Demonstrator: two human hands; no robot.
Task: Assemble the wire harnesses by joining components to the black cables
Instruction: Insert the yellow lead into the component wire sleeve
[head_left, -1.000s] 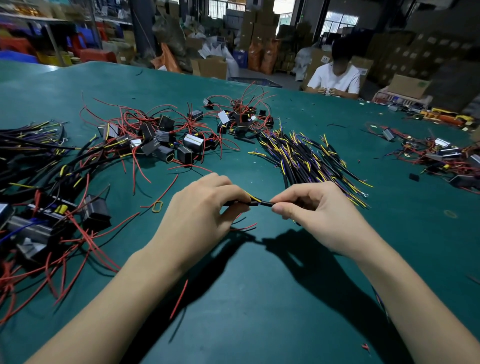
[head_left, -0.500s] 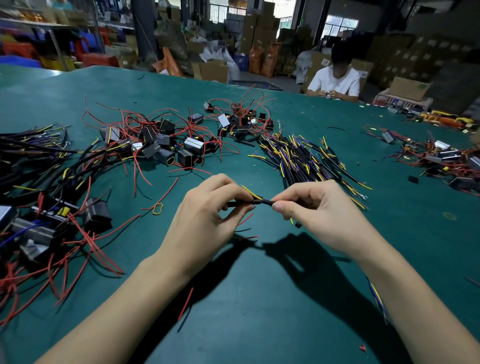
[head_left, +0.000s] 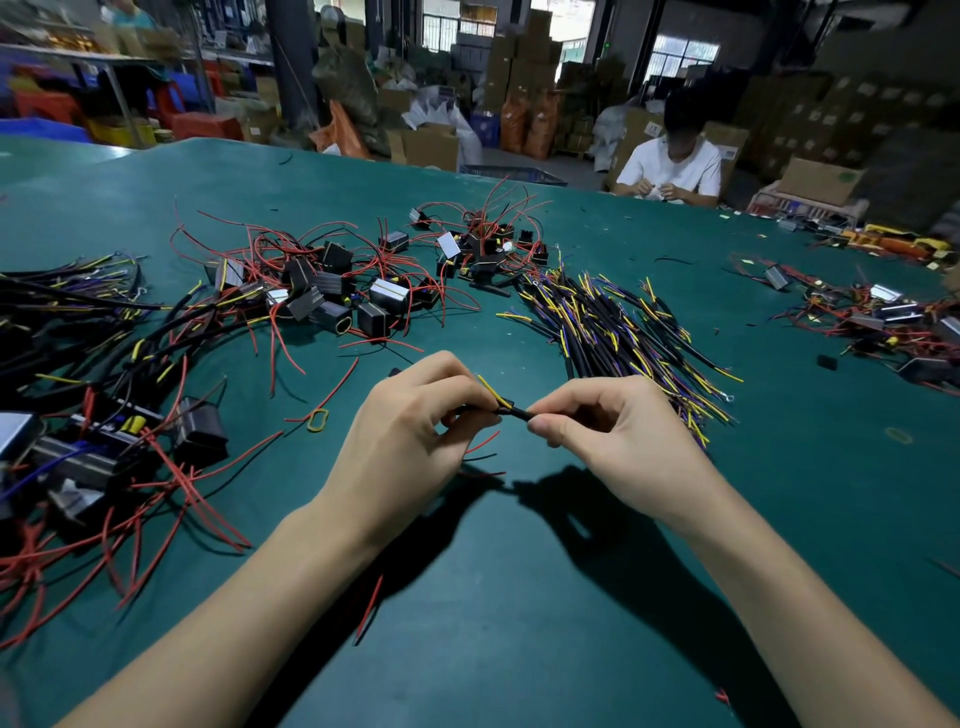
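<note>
One black cable (head_left: 511, 411) is held above the green table (head_left: 519, 597), long axis running left to right; the left hand (head_left: 410, 441) and right hand (head_left: 613, 441) each pinch one end with curled fingers. One yellow wire (head_left: 491, 391) slants up-left from its left end. One pile of loose cables (head_left: 623, 332) lies beyond, too many to count.

table (head_left: 519, 597): dark teal green, plain
held cable (head_left: 517, 413): black, with a yellow wire at its end
cable bundle (head_left: 623, 332): black with yellow and purple ends
component pile (head_left: 332, 291): black and grey blocks with red wires
rubber band (head_left: 317, 420): yellowish
seated person's shirt (head_left: 670, 169): white
crates (head_left: 197, 124): red, blue, yellow
</note>
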